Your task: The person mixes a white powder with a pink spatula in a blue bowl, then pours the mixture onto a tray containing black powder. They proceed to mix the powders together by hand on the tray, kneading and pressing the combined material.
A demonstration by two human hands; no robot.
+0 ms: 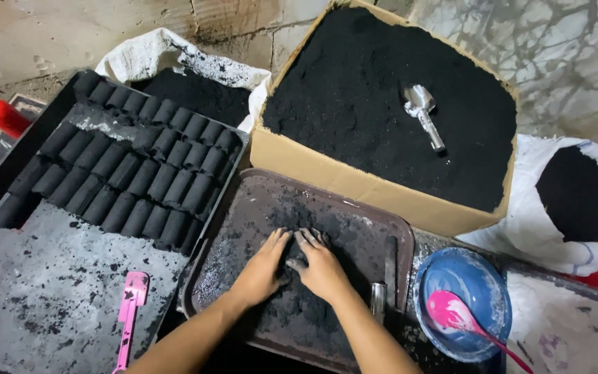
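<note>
Both my hands press side by side on a heap of black powder in the middle of a brown tray (pixel 257 190). My left hand (pixel 264 266) lies flat with fingers stretched forward on the powder (pixel 292 315). My right hand (pixel 321 266) rests beside it, fingers bent down into the same heap, touching the left hand. Both are smeared black. Neither hand lifts anything.
A cardboard box (pixel 354 183) of black powder with a metal scoop (pixel 422 111) stands behind the tray. Left, a dark tray (pixel 50 277) carries rows of black cylinders (pixel 133 176) and a pink tool (pixel 129 315). Right, a blue bowl (pixel 482 277) holds a pink spoon (pixel 455 315). White sacks (pixel 576 194) of powder flank the box.
</note>
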